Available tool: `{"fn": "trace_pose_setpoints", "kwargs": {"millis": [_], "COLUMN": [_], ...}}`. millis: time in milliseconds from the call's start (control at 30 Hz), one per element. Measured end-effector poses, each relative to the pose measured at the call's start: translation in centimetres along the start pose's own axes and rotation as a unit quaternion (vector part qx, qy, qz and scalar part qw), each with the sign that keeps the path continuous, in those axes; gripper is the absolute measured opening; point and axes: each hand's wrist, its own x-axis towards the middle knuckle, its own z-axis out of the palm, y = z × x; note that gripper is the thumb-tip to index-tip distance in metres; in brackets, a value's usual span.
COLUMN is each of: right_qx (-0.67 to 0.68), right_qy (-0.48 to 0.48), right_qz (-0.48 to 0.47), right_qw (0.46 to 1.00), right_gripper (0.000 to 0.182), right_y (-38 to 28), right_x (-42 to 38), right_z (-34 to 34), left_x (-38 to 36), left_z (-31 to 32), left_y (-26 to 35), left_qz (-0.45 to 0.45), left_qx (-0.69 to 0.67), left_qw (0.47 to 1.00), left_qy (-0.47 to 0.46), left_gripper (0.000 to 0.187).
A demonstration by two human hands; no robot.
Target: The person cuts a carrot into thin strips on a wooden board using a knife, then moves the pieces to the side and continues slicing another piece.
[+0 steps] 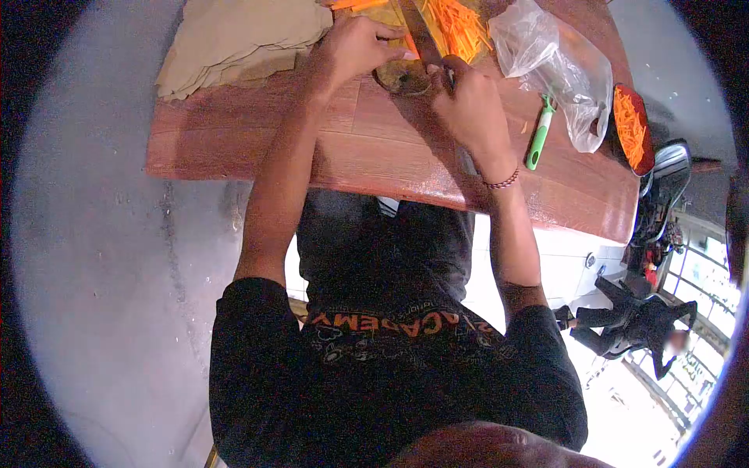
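At the top of the view, my right hand [472,105] is wrapped round the handle of a knife [421,33], its blade pointing away from me over a wooden cutting board [402,81]. My left hand [360,48] is on the blade's left side, its fingertips closed on a carrot piece [411,45] close to the blade. Thin carrot strips [459,31] lie heaped to the right of the knife. More carrot [357,4] shows at the top edge, beyond my left hand. The frame's edge cuts off the board's far part.
Brown paper sheets [242,39] lie stacked at the table's left. Right of the board are a clear plastic bag [558,66] and a green-and-white peeler [540,132]. A plate [644,160] of shredded carrot stands by the right edge. Another person [632,324] is farther off, lower right.
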Motion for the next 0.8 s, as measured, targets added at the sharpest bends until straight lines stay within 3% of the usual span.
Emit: {"fn": "trace_pose_setpoints", "kwargs": {"millis": [200,400,567,800], "right_qx": [-0.011,-0.021,-0.051,-0.02], "right_qy": [0.009,0.014,0.004,0.024], "right_qz": [-0.001,-0.021,-0.036,0.01], "right_qw": [1.0,0.999,0.998,0.999], "right_gripper": [0.029,0.03,0.03,0.033], "right_y": [-0.7,-0.5,-1.4,0.7], "right_x": [-0.2,0.4,1.1,2.6], "right_z": [0.3,1.0,1.1,1.5], "left_x": [-0.2,0.1,0.1,0.0], "left_z": [-0.3,0.5,0.1,0.0], "left_y": [0.7,-0.6,-0.1,0.1], "left_qz": [-0.025,0.024,-0.022,-0.02], "left_qx": [-0.003,-0.007,-0.019,0.007], "left_qw": [1.0,1.0,0.999,1.0], "left_qy": [-0.011,0.005,-0.033,-0.019], "left_gripper": [0.046,0.042,0.042,0.048]}}
